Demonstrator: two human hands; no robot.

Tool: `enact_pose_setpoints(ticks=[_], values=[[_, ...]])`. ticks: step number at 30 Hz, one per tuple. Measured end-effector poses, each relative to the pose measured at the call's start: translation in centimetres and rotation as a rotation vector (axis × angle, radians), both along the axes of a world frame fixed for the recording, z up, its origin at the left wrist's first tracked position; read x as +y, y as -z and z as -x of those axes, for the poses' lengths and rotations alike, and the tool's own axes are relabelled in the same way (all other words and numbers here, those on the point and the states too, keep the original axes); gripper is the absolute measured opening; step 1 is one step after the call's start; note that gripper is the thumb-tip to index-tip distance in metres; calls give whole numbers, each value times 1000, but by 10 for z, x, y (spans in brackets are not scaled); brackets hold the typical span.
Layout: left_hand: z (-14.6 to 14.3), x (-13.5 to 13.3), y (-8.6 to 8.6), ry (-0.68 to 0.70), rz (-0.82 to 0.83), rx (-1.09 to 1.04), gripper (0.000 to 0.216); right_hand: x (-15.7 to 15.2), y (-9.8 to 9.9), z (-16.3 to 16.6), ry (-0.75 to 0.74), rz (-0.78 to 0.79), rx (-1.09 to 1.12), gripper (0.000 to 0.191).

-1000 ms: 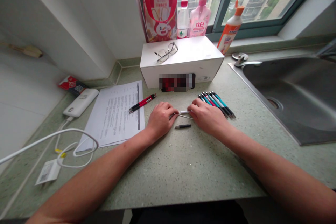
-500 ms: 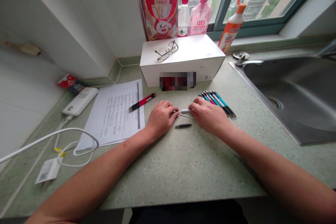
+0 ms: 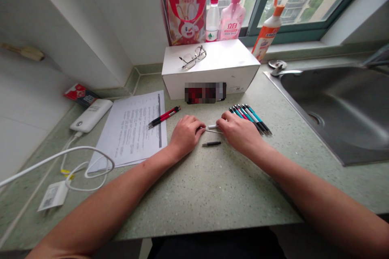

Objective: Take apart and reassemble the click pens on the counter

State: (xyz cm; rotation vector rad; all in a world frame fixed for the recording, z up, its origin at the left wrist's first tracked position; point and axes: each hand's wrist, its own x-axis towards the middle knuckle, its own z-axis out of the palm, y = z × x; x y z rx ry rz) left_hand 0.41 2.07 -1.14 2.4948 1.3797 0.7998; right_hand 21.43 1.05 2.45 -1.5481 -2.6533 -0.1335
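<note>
Both my hands rest on the speckled green counter (image 3: pixel 212 194), fingers curled. My left hand (image 3: pixel 186 134) pinches one end of a thin pen refill (image 3: pixel 213 131), which points right. My right hand (image 3: pixel 240 131) pinches a white pen barrel (image 3: pixel 212 126) just above that refill. A short black pen tip piece (image 3: pixel 212 143) lies loose on the counter between and below the hands. A row of several blue, red and white pens (image 3: pixel 251 116) lies just behind my right hand. Two pens, red and black (image 3: pixel 164 117), lie on a printed sheet (image 3: pixel 133 129) left of my left hand.
A white box (image 3: pixel 209 68) with glasses (image 3: pixel 192 57) on it stands behind the hands. Bottles (image 3: pixel 231 14) and a red bag (image 3: pixel 186 8) line the window. A steel sink (image 3: pixel 340 101) is at right. A power bank (image 3: pixel 90 115), a white cable (image 3: pixel 75 162) and a plug lie at left.
Both hands have stayed almost in place; the white barrel and refill between them have shifted slightly. The view has drifted a little.
</note>
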Motion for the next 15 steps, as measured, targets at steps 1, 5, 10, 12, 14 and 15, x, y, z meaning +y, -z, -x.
enact_pose_setpoints(ticks=[1,5,10,12,14,15], values=[[0,0,0,-2,5,-8,11,0,-1,1,-6,3,-8,25],[1,1,1,-13,12,-55,9,-1,1,5,-19,12,-1,24],[4,1,-2,9,-2,-159,6,-1,10,6,-17,5,112,25],[5,1,-3,3,3,-219,7,-1,12,5,-28,10,173,27],[6,0,-4,-7,5,-260,9,-1,13,5,-36,18,238,28],[7,0,-4,-9,2,-267,11,-1,13,4,-31,19,272,29]])
